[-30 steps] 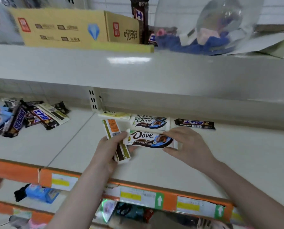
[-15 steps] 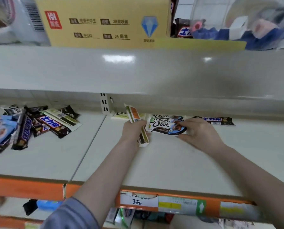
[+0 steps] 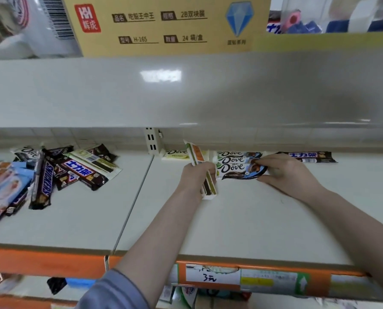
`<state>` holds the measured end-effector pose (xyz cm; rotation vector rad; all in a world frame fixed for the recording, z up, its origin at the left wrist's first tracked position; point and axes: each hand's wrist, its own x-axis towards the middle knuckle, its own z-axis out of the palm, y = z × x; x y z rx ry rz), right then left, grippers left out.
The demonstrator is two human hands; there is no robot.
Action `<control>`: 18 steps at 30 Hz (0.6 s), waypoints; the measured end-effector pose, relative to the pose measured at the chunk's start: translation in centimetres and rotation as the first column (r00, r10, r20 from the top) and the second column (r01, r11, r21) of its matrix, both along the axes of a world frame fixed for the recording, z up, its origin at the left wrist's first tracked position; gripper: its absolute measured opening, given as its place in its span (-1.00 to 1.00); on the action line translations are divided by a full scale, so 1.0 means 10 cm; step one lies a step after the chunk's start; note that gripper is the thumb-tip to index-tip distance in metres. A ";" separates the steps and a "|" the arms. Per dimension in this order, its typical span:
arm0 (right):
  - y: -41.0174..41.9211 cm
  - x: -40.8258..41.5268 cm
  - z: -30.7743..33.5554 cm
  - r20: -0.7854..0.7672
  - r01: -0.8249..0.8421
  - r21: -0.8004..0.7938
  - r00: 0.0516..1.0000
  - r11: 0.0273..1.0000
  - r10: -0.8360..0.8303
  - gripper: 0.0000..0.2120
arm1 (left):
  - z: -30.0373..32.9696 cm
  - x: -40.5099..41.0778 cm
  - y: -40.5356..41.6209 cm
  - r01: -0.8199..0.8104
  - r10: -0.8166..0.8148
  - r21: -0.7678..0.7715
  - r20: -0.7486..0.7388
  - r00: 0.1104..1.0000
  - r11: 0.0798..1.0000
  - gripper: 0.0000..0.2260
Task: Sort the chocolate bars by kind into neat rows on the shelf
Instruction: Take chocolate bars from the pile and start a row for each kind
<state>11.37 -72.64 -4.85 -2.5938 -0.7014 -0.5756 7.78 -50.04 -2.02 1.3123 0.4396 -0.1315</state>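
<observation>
Head view: the right hand (image 3: 286, 172) pinches the end of a brown Dove bar (image 3: 239, 171) and presses it flat on the shelf (image 3: 241, 219), snug against the two Dove bars (image 3: 237, 157) behind it at 12 o'clock. A second ago that bar sat well forward of the row; now it closes the gap, so the brown Dove row looks three deep. The left hand (image 3: 197, 177), at the bar's 9 o'clock, grips a white bar (image 3: 205, 172) on edge, tilted, not yet placed. A pale Dove bar (image 3: 175, 154) lies at its 11 o'clock, likely its row. Farther right, a Snickers bar (image 3: 308, 157) lies by the back wall. At far 9 o'clock an unsorted heap (image 3: 59, 170) waits, so much sorting seems left.
</observation>
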 end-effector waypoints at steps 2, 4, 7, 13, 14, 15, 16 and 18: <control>-0.03 0.02 -0.03 -0.029 0.023 -0.001 0.999 1.000 -0.023 -0.64 | 0.01 0.00 -0.02 0.019 -0.019 -0.003 0.000 1.000 1.000 -0.74; -0.04 0.02 -0.04 -0.054 0.045 -0.012 0.998 0.999 -0.045 -0.64 | 0.00 0.00 -0.03 0.024 -0.024 0.010 0.002 1.000 1.000 -0.81; -0.02 -0.02 -0.02 -0.058 0.049 -0.015 0.997 0.999 -0.049 -0.64 | 0.01 -0.04 -0.03 0.004 -0.005 0.045 0.020 1.000 0.999 -0.86; 0.04 -0.32 0.17 -0.100 0.129 0.152 0.988 0.980 -0.114 -0.72 | 0.16 -0.36 0.01 0.176 -0.231 0.340 0.131 0.964 0.924 -0.95; 0.05 -0.40 0.21 -0.150 0.157 0.204 0.980 0.966 -0.127 -0.73 | 0.17 -0.41 0.00 0.224 -0.320 0.484 0.125 0.939 0.846 -0.97; 0.03 -0.47 0.24 -0.206 0.182 0.264 0.970 0.947 -0.129 -0.74 | 0.18 -0.46 -0.02 0.246 -0.395 0.614 0.117 0.911 0.750 -0.98; 0.01 -0.53 0.27 -0.263 0.204 0.329 0.958 0.922 -0.118 -0.76 | 0.18 -0.50 -0.05 0.244 -0.450 0.717 0.108 0.887 0.653 -0.96; -0.08 -0.64 0.32 -0.380 0.234 0.476 0.924 0.848 -0.041 -0.79 | 0.21 -0.59 -0.16 0.222 -0.523 0.835 0.090 0.848 0.504 -0.90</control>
